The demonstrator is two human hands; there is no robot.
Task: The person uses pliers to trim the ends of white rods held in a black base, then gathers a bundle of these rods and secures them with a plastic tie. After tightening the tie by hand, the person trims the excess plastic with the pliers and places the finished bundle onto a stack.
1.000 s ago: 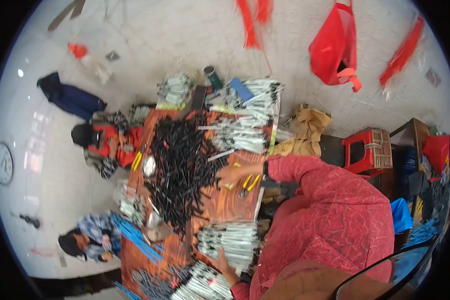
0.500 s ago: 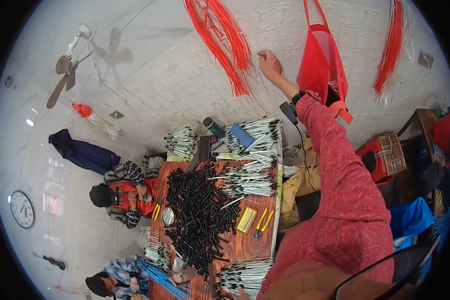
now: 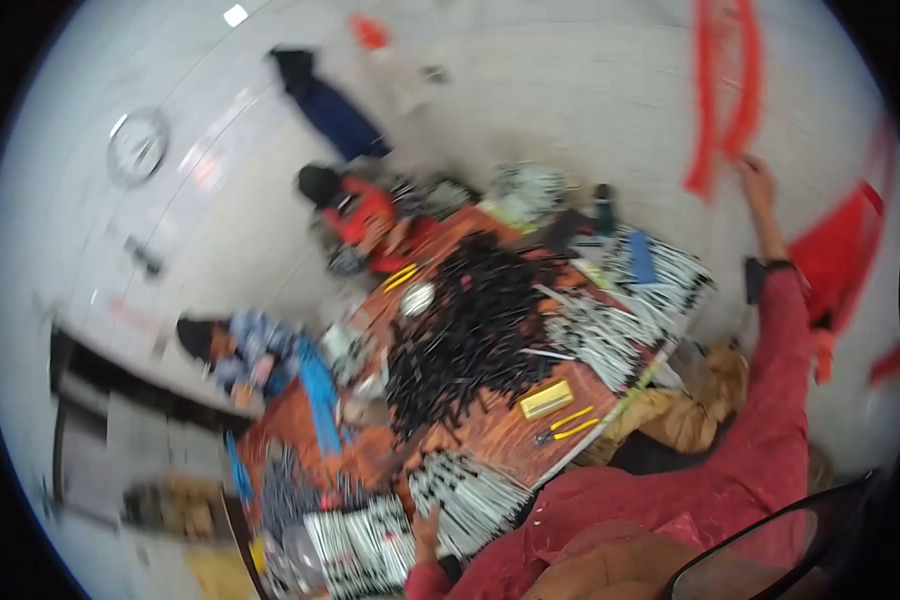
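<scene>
My right arm, in a red sleeve with a dark band at the wrist, is raised toward the wall. My right hand [image 3: 757, 182] is at the lower end of a hanging bunch of red strands [image 3: 705, 100]. Blur hides whether its fingers grip any. Low in the view, my left hand [image 3: 426, 530] lies with fingers extended against a pile of white rods with black ends [image 3: 465, 495], holding nothing that I can make out. A large heap of black tube-like pieces [image 3: 470, 330] covers the middle of the wooden table [image 3: 510, 440].
Yellow-handled pliers [image 3: 570, 425] lie beside a yellow box [image 3: 546, 400]. More white rods [image 3: 610, 330] and a blue item [image 3: 641, 257] are farther right. Two people [image 3: 370, 220] [image 3: 250, 350] work across the table. A red bag [image 3: 835, 265] hangs near my right arm.
The view has swung toward the left and is blurred. My right hand has gone from beside the red strands to their lower end. My left hand now shows more fully.
</scene>
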